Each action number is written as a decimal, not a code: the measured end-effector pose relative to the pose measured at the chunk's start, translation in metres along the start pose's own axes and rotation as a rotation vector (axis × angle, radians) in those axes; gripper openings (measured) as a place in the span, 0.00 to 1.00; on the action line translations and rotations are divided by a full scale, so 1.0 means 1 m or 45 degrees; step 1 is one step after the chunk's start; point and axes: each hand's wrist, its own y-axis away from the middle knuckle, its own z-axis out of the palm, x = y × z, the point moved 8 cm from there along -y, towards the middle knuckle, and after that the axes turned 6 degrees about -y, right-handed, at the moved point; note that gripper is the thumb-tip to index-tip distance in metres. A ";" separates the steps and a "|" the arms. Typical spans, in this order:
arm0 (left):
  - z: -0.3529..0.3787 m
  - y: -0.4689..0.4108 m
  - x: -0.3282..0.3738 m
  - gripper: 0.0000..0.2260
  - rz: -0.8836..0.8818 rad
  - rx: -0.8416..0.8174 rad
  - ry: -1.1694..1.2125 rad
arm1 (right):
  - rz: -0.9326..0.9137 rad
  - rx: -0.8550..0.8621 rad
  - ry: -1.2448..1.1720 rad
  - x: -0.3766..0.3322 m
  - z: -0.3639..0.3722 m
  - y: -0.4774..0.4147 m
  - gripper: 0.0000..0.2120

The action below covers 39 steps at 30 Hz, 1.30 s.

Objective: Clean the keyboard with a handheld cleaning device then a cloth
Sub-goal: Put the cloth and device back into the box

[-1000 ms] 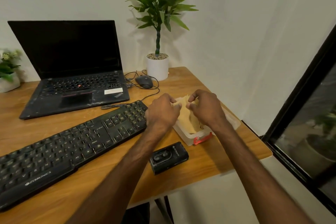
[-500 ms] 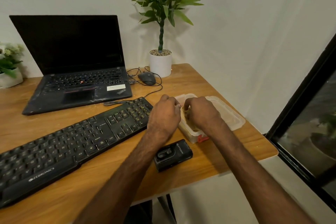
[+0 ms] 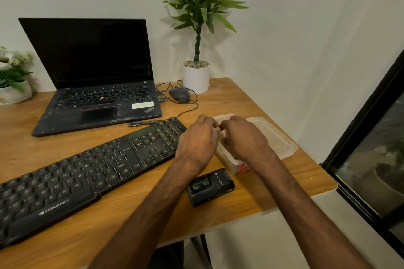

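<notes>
Both arms reach forward over the clear container [image 3: 282,144] near the surface's [image 3: 240,98] right edge, left hand [image 3: 197,140] and right hand [image 3: 244,137] knuckles-up, fingers curled, tips meeting; whether they grip the tan cloth [image 3: 223,141] inside is hidden. The keyboard [image 3: 87,172] lies diagonally at left, the cleaning device [image 3: 211,185] by the front edge

A wooden table [image 3: 229,98] carries an open laptop [image 3: 98,76] at the back, a wired mouse [image 3: 179,94] beside it, a potted plant [image 3: 196,76] behind that, and flowers [image 3: 13,76] far left.
</notes>
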 end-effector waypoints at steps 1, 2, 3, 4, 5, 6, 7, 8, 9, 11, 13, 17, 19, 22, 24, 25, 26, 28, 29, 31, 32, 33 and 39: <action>-0.006 0.004 0.000 0.11 0.024 0.021 0.008 | -0.029 0.099 -0.078 -0.002 -0.006 0.005 0.15; -0.014 0.011 -0.003 0.11 0.040 0.055 0.033 | -0.064 0.219 -0.194 -0.005 -0.015 0.014 0.15; -0.024 0.019 -0.007 0.11 0.041 0.095 0.078 | -0.091 0.340 -0.338 -0.008 -0.023 0.027 0.14; -0.034 0.031 -0.015 0.11 0.029 0.132 0.140 | -0.114 0.445 -0.500 -0.012 -0.031 0.044 0.12; -0.042 0.044 -0.022 0.11 0.013 0.149 0.213 | -0.123 0.502 -0.655 -0.016 -0.034 0.061 0.11; -0.048 0.059 -0.031 0.12 -0.009 0.134 0.284 | -0.122 0.520 -0.782 -0.020 -0.033 0.078 0.11; -0.049 0.074 -0.038 0.13 -0.029 0.074 0.336 | -0.113 0.523 -0.864 -0.025 -0.029 0.093 0.10; -0.047 0.088 -0.042 0.18 -0.049 -0.034 0.357 | -0.098 0.526 -0.896 -0.027 -0.022 0.104 0.09; -0.042 0.103 -0.045 0.25 -0.081 -0.173 0.340 | -0.076 0.526 -0.895 -0.028 -0.013 0.113 0.09; -0.026 0.124 -0.048 0.39 -0.114 -0.431 0.184 | -0.033 0.522 -0.849 -0.028 0.002 0.121 0.09; -0.013 0.131 -0.041 0.41 -0.007 -0.475 -0.078 | -0.018 0.529 -0.821 -0.029 0.010 0.123 0.09; -0.013 0.131 -0.038 0.27 0.024 -0.236 -0.054 | -0.052 0.302 -0.749 -0.040 0.015 0.120 0.13; -0.015 0.131 -0.043 0.26 -0.022 -0.208 0.105 | -0.146 0.149 -0.700 -0.047 0.017 0.119 0.19; -0.022 0.131 -0.050 0.30 -0.074 -0.220 0.348 | -0.256 0.029 -0.710 -0.049 0.012 0.120 0.25; -0.028 0.128 -0.055 0.28 -0.105 -0.214 0.567 | -0.314 0.017 -0.767 -0.050 0.006 0.120 0.24; -0.030 0.126 -0.057 0.28 -0.128 -0.219 0.688 | -0.343 0.036 -0.785 -0.050 0.003 0.119 0.22; -0.033 0.124 -0.056 0.28 -0.138 -0.224 0.803 | -0.362 0.068 -0.807 -0.049 -0.001 0.118 0.22; -0.039 0.115 -0.049 0.26 -0.136 -0.234 0.988 | -0.358 0.153 -0.855 -0.045 -0.009 0.114 0.22; -0.044 0.109 -0.043 0.23 -0.127 -0.230 1.061 | -0.339 0.194 -0.864 -0.041 -0.014 0.111 0.22; -0.053 0.092 -0.029 0.19 -0.085 -0.212 1.114 | -0.282 0.305 -0.877 -0.033 -0.027 0.105 0.23; -0.055 0.083 -0.026 0.19 -0.071 -0.197 1.097 | -0.253 0.385 -0.891 -0.029 -0.034 0.101 0.24; -0.054 0.074 -0.026 0.19 -0.077 -0.187 1.067 | -0.218 0.462 -0.899 -0.027 -0.040 0.097 0.23; -0.031 0.036 -0.022 0.18 -0.065 -0.032 0.651 | 0.236 0.557 -0.582 0.003 -0.041 0.059 0.22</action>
